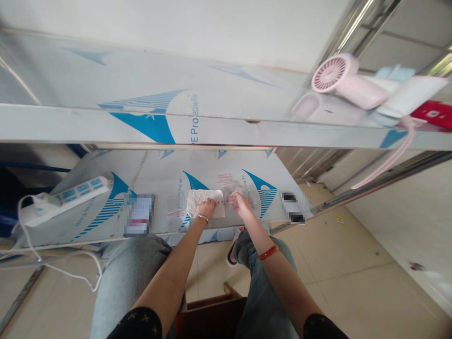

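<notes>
A white, wrinkled packet [197,196], perhaps cloth or soft paper, lies flat on the lower metal shelf; small red dots run along its right part. My left hand [206,207] rests on its middle with the fingers curled down against it. Just right of the packet, my right hand [239,201] has its fingers drawn together in a pinch; what is between them is too small to make out. Clear plastic bags [228,181] with red print lie behind and around my right hand. Another clear bag [175,207] lies left of the packet.
A phone [139,215] lies left on the shelf and a blurred phone-like object [293,207] right. A power strip [70,197] with a white cable stands far left. The upper shelf edge [226,132] crosses in front, holding a pink handheld fan [349,80] and a red object [434,114].
</notes>
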The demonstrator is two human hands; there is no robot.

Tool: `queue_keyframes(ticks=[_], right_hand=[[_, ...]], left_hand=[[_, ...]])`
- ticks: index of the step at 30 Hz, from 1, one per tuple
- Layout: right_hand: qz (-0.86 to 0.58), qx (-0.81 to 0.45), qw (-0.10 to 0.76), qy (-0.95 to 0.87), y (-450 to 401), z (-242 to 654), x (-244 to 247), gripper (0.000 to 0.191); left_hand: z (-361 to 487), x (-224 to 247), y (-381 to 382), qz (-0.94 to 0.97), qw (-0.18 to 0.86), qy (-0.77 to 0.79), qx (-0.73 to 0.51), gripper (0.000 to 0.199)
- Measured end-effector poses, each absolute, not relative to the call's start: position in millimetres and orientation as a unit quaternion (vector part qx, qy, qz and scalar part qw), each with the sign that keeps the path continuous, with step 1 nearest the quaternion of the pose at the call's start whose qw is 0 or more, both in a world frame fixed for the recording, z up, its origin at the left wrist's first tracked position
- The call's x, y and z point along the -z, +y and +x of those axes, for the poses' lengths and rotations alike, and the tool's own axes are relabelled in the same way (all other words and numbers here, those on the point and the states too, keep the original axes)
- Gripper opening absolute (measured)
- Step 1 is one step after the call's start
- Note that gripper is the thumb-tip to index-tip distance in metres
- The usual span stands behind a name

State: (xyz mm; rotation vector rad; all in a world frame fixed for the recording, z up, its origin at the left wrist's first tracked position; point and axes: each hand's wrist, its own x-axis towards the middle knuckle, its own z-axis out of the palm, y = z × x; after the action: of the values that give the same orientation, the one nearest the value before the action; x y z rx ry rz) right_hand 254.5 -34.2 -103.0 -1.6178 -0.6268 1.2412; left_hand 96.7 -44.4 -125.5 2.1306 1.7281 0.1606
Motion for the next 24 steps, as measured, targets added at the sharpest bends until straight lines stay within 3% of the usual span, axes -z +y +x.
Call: queue_keyframes(ticks=[5,16,24], right_hand=[[-0.677,-0.521,0.444,-0.269,-37.9,243.0,105.3,0.013],[-0.636,-0.548,0.455,-0.296,-41.2,231.5,105.6,0.007],[-0.576,-0.555,0.480,-0.360,-51.4,230.1,91.0,0.011]], left_hand=[[95.3,124.5,-44.9,0.767,0.166,0.618,-0.038,0.036],[90.0,119.1,-52.5,0.760,0.164,0.621,-0.095,0.035],[100.0,98.0,-76.1,0.844,0.178,0.471,-0.184,0.052]])
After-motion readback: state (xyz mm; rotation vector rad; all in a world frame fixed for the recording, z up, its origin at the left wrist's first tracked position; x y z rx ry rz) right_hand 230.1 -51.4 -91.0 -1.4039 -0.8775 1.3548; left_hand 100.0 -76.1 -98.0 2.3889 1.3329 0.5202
